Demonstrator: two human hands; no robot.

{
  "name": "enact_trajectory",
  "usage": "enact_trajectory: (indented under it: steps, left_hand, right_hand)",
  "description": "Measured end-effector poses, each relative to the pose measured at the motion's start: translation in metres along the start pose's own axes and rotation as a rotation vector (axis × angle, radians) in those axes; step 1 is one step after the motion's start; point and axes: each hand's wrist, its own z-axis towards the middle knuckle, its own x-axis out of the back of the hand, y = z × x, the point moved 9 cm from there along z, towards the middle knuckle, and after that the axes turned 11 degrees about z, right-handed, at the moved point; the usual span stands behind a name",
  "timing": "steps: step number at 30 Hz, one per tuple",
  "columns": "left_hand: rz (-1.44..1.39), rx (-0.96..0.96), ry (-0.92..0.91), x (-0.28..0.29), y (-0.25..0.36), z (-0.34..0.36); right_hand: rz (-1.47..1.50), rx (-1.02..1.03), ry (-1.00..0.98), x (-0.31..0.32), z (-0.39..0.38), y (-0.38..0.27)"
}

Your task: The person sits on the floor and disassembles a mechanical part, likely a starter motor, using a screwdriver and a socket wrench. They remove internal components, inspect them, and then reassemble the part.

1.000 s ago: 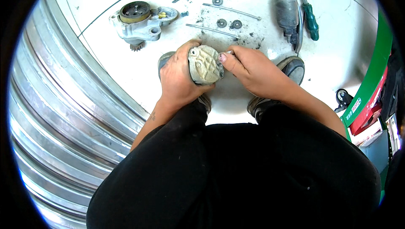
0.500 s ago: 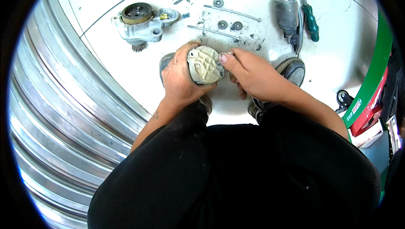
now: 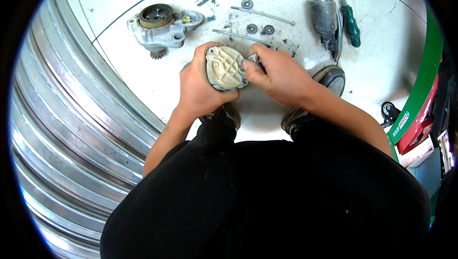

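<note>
My left hand [image 3: 196,80] is wrapped round a starter motor body, whose pale, dirty ribbed end cap [image 3: 225,69] faces up. My right hand [image 3: 281,75] is closed at the motor's right side. Its thumb lies close against the cap's edge, and a small grey metal piece [image 3: 255,59] shows between thumb and curled forefinger. Most of that piece is hidden in the fingers, so its kind is unclear. Beyond the hands, two long thin bolts [image 3: 262,15] and several small gears [image 3: 246,4] lie on the white floor among dark crumbs of dirt.
At the far left stands a grey gear housing [image 3: 164,37] with a ring gear on top. A solenoid-like cylinder [image 3: 323,18] and a green-handled screwdriver [image 3: 352,26] lie far right. Ribbed metal [image 3: 71,116] curves along the left; a green rim [image 3: 420,82] bounds the right.
The motor and my left hand have shifted slightly left and toward the far side. My right hand has turned and curled, and the grey metal piece now shows more plainly.
</note>
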Motion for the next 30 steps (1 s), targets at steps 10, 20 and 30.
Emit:
enact_trajectory:
  steps: [10,20,30]
  left_hand:
    - [-0.33,0.029,-0.342,-0.006,-0.009,0.001]
    - [-0.895,0.157,-0.651,-0.033,-0.002,-0.038]
    - [-0.825,0.159,-0.583,-0.009,0.034,-0.053]
  right_hand:
    - [-0.226,0.154,-0.285,-0.013,0.005,-0.014]
    - [0.07,0.313,-0.38,-0.021,-0.017,-0.045]
    - [0.28,0.245,-0.442,-0.01,-0.036,-0.077]
